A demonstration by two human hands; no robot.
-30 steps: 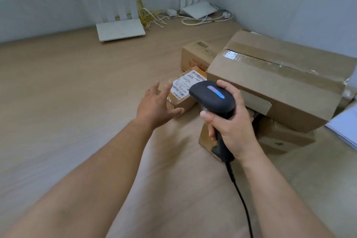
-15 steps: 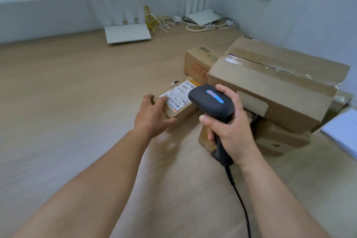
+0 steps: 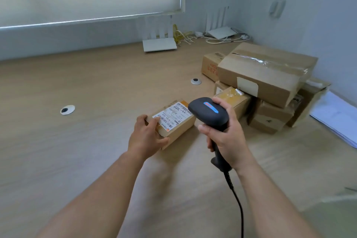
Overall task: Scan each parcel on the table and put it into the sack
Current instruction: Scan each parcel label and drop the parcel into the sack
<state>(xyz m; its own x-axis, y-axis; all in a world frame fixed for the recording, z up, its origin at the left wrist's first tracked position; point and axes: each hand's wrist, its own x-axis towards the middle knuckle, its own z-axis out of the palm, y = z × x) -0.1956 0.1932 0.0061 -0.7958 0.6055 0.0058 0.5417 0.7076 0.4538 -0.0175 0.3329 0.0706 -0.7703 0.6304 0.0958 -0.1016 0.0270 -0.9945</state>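
Gripping a small parcel (image 3: 174, 121) with the left hand (image 3: 145, 137) while aiming the scanner (image 3: 209, 116) at its label (image 3: 172, 115).

Flat on the table (image 3: 77, 141), label up, just left of the scanner head; left fingers curled over its near-left corner, thumb along the front edge. Clamped around the scanner handle by the right hand (image 3: 227, 139), cable (image 3: 236, 199) trailing down. Stacked to the right, near the wall: more boxes (image 3: 266, 75), well apart from the left hand.
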